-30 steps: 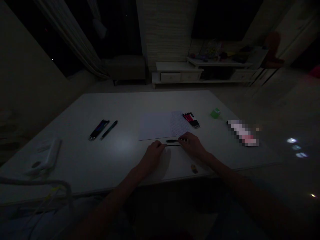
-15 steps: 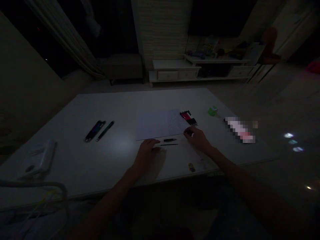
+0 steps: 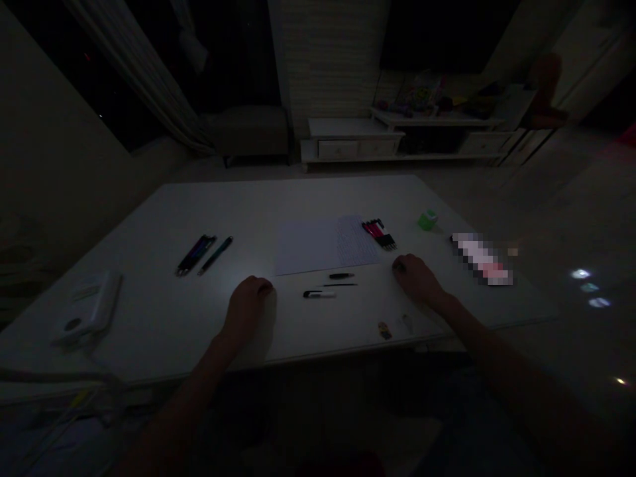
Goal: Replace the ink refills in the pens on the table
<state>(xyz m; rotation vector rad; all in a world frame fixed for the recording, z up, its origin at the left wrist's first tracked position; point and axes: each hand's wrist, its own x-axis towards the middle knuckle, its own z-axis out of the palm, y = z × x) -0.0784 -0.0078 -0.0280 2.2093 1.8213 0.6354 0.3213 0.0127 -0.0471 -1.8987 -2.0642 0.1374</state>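
Readable text: none so far, nothing legible on the table at this light.
Sheet of paper [image 3: 322,245]: handwriting [image 3: 358,242] fills its right half, too dim and small to read.
Blurred object [image 3: 481,260]: well right of the sheet, any lettering pixelated away.
Loose pen [image 3: 318,293]: just below the sheet, no marking readable.

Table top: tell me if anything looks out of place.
A black piece, a thin black rod and a white-tipped piece lie loose below the paper, between the left hand and the right hand, apart from the grouped pens, like a pen taken apart.
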